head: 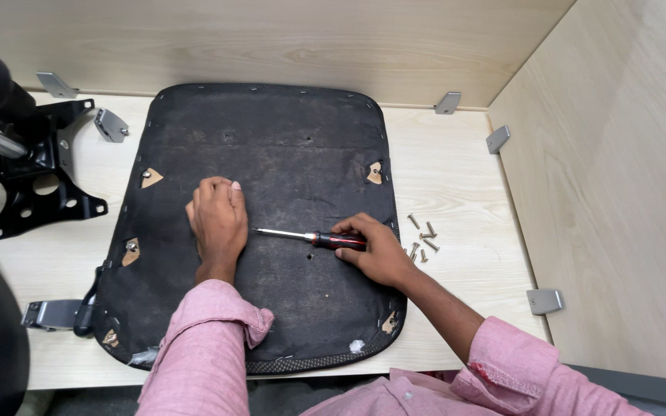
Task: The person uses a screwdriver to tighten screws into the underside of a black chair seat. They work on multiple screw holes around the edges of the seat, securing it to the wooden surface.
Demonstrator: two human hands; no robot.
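A black chair seat (287, 146) lies upside down on the pale wooden table (456, 177), its fabric underside up. My left hand (217, 223) rests flat on the seat's middle, fingers together, holding nothing. My right hand (375, 250) grips the red-and-black handle of a screwdriver (314, 237). The screwdriver lies nearly flat on the seat with its metal tip pointing left, close to my left hand's thumb side. Both arms wear pink sleeves.
Several loose screws (423, 239) lie on the table right of the seat. A black metal chair mechanism (40, 181) sits at the left. A lever (59, 314) sticks out at the seat's lower left. Wooden partition walls with grey brackets (545, 300) stand behind and at the right.
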